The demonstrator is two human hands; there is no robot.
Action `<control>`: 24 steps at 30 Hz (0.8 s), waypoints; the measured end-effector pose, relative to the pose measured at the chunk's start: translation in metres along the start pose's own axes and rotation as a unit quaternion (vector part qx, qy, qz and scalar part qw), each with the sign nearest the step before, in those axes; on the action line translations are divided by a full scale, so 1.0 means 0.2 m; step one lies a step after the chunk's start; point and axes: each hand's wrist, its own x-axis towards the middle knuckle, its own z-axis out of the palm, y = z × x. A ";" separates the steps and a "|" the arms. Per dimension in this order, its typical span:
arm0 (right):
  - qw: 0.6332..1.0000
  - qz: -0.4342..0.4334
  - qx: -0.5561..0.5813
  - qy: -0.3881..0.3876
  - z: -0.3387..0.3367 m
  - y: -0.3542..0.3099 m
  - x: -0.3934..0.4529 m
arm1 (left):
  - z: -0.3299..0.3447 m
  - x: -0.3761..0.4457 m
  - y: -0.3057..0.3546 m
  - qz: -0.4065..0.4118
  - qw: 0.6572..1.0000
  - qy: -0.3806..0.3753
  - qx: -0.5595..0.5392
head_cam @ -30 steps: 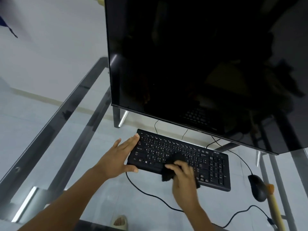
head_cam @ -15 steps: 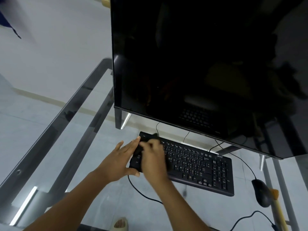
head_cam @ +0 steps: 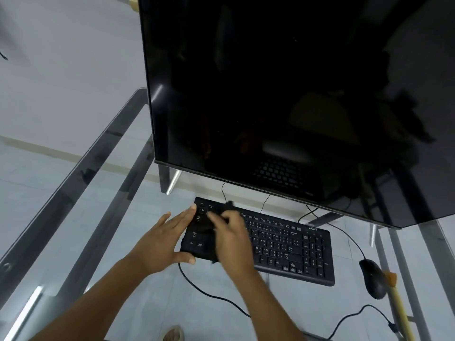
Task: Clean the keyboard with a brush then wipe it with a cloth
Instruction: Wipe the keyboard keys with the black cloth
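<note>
Keyboard [head_cam: 283, 244], black, white-lettered keys, left end under seemingly dark cloth [head_cam: 227, 207].

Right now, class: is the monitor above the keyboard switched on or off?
It looks off. The monitor is uniformly black, showing only dim reflections, including the keyboard. A sleeping display cannot be excluded.
</note>
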 end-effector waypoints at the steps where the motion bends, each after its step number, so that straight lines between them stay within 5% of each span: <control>1: 0.999 0.031 -0.027 0.028 -0.03 0.09 0.00 | 0.00 0.00 0.00 -0.001 1.000 -0.002 0.002; 5: 0.985 0.111 -0.089 0.096 -0.08 0.25 0.00 | 0.01 0.00 -0.01 0.001 1.000 0.003 0.004; 12: 0.987 -0.130 -0.090 -0.002 0.01 0.01 -0.06 | -0.01 0.00 -0.02 0.006 1.000 -0.009 -0.007; 15: 0.996 -0.016 -0.086 0.032 -0.15 0.24 -0.05 | -0.04 -0.01 0.00 0.014 0.999 0.002 0.052; 19: 0.972 0.154 -0.097 0.146 -0.30 0.55 -0.12 | -0.04 0.06 0.12 0.042 0.976 0.117 0.179; 24: 0.991 0.117 -0.005 0.065 -0.20 0.26 -0.11 | 0.13 0.28 0.37 0.061 0.978 0.095 0.175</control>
